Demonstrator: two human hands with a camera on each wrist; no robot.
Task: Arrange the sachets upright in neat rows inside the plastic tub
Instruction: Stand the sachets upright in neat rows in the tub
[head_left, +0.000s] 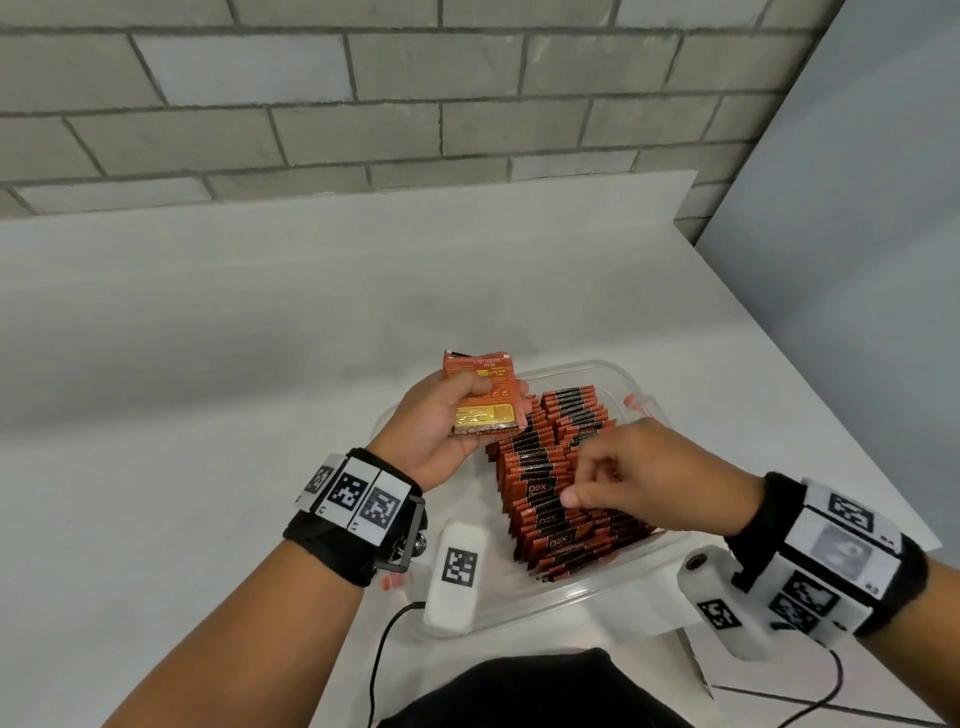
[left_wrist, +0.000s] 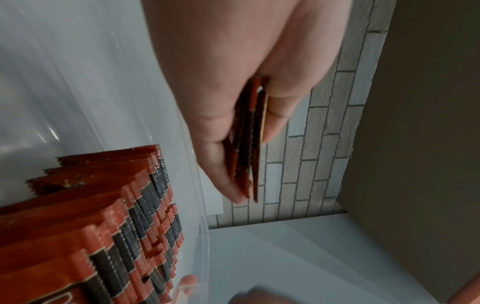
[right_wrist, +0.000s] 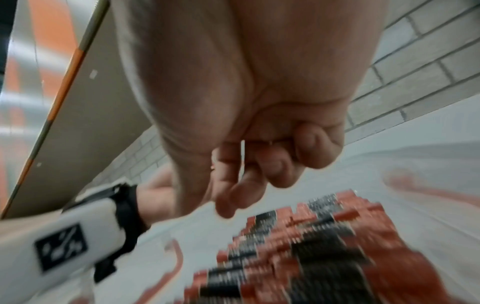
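A clear plastic tub (head_left: 597, 366) sits on the white table and holds several rows of orange-and-black sachets (head_left: 550, 483) standing on edge, some leaning. My left hand (head_left: 496, 387) is raised over the tub's far left corner and grips a thin stack of orange sachets (head_left: 485, 410), printed face towards me. In the left wrist view this stack (left_wrist: 250, 144) is seen edge-on, pinched between thumb and fingers (left_wrist: 221, 164). My right hand (head_left: 579, 478) hovers just over the standing rows (right_wrist: 311, 257). Its fingers (right_wrist: 233, 195) are curled and nothing shows between them.
The white table (head_left: 208, 415) runs back to a grey brick wall (head_left: 363, 104). A grey panel (head_left: 857, 260) stands to the right, where the table ends. The tub has orange clips (head_left: 636, 400) on its ends. Cables (head_left: 384, 654) hang from both wrist units at the front edge.
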